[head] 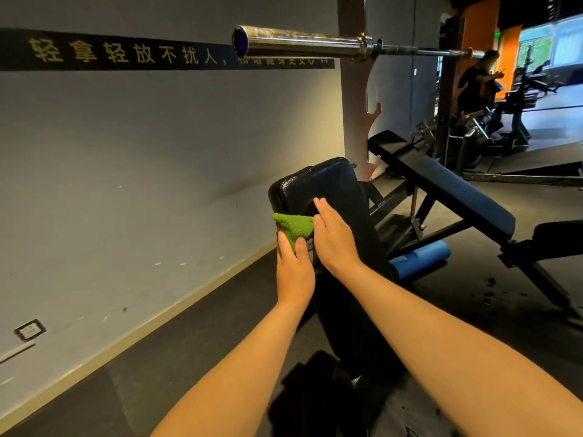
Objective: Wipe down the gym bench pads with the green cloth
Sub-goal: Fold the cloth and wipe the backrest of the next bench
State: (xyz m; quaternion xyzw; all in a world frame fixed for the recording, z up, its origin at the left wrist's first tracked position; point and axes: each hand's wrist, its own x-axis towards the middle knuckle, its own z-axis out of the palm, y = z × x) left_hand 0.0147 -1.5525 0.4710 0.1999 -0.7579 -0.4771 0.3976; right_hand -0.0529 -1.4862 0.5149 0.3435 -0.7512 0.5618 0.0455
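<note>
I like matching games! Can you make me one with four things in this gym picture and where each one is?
Things:
1 green cloth
2 barbell
3 blue roll
4 right hand

Places:
A under the sloped bench
B flat on the black pad
C up on the rack
D held by the left hand

Pairs: 1-D, 2-C, 3-A, 4-B.
</note>
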